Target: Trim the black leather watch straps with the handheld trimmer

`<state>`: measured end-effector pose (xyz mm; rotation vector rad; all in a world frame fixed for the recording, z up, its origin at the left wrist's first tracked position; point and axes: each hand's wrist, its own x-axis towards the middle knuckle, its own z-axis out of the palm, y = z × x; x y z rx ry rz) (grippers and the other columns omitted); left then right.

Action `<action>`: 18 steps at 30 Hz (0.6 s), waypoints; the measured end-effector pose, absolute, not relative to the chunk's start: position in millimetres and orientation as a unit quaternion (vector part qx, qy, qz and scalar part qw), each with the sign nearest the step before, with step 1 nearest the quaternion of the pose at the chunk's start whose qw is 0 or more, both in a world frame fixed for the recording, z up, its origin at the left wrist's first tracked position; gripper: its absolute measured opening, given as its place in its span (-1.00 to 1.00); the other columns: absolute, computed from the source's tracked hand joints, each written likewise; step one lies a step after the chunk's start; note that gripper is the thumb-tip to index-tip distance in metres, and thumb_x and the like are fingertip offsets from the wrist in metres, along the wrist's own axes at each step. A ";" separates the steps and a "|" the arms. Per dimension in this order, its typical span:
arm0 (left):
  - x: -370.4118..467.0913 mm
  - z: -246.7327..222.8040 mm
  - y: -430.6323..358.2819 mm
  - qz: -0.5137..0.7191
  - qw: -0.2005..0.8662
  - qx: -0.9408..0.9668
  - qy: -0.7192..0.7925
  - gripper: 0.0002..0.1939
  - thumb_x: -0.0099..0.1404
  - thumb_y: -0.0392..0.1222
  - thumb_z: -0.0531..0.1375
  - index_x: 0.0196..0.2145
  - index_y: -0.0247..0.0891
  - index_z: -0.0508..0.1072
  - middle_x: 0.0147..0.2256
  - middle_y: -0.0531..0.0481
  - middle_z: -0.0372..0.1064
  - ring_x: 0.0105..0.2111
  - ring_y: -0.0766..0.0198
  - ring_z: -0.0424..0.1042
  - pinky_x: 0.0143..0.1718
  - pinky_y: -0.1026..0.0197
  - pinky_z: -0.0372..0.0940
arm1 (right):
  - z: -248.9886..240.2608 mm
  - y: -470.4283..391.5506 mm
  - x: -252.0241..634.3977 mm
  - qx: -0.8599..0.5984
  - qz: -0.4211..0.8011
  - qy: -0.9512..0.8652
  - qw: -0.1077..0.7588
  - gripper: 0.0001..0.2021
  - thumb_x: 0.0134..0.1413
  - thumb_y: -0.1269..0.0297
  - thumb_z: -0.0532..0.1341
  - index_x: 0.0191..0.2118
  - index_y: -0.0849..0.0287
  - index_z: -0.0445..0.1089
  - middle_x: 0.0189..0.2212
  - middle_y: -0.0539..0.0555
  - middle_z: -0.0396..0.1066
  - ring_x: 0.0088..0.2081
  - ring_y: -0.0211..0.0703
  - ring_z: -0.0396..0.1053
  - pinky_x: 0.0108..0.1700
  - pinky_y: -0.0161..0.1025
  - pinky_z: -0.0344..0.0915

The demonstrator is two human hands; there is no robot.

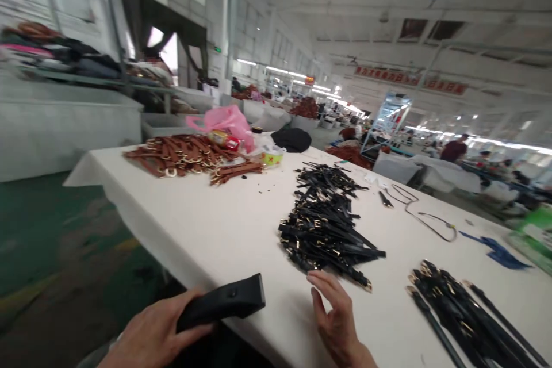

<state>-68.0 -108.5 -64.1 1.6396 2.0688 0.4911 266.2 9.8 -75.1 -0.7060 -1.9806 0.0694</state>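
At the near edge of the table, my left hand point(157, 328) is closed around a black handheld tool point(222, 302) shaped like a hair clipper, with a button on its side and a pale flat end. My right hand point(336, 316) is open over the white tabletop, fingers slightly spread and holding nothing. Its fingertips are close to the near end of a heap of black leather straps point(328, 227) with gold buckles; whether they touch it I cannot tell. Farther right lies a bundle of longer black straps point(457, 305) with gold metal ends.
Brown buckled straps point(185, 152) lie at the table's far left, beside a pink plastic bag point(230, 121) and a black cap point(292, 139). A thin cord point(418, 207), blue cloth point(500, 252) and green package point(537, 238) are at the right. The white-covered table point(194, 221) ends along the left.
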 end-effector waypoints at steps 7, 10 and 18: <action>-72.7 -46.3 -131.4 0.213 0.241 0.532 0.783 -0.77 0.16 0.04 0.21 -0.26 -0.08 0.48 -0.29 0.12 0.54 -0.23 0.18 0.48 -0.24 0.24 0.15 | -60.1 6.6 203.3 -0.095 0.116 -0.868 0.474 -0.65 0.15 0.62 0.09 -0.06 0.13 0.44 -0.31 0.09 0.57 -0.29 -0.22 0.56 -0.22 -0.35 0.53; -85.2 -47.6 -129.2 0.211 0.225 0.518 0.798 -0.77 0.12 0.00 0.24 -0.25 -0.07 0.48 -0.29 0.11 0.54 -0.21 0.15 0.49 -0.22 0.22 0.16 | -63.8 6.5 171.5 -0.040 0.164 -0.867 0.469 -0.67 0.15 0.61 0.05 -0.09 0.14 0.42 -0.39 0.09 0.56 -0.36 -0.22 0.54 -0.30 -0.38 0.51; -99.0 -26.1 -122.6 0.224 0.176 0.465 0.838 -0.62 0.14 0.16 0.27 -0.17 -0.10 0.49 -0.21 0.02 0.55 -0.14 0.08 0.50 -0.16 0.17 0.22 | -96.0 8.0 101.9 0.060 0.263 -0.863 0.428 -0.69 0.16 0.51 0.13 -0.09 0.02 0.48 -0.34 0.02 0.60 -0.34 -0.21 0.58 -0.29 -0.42 0.53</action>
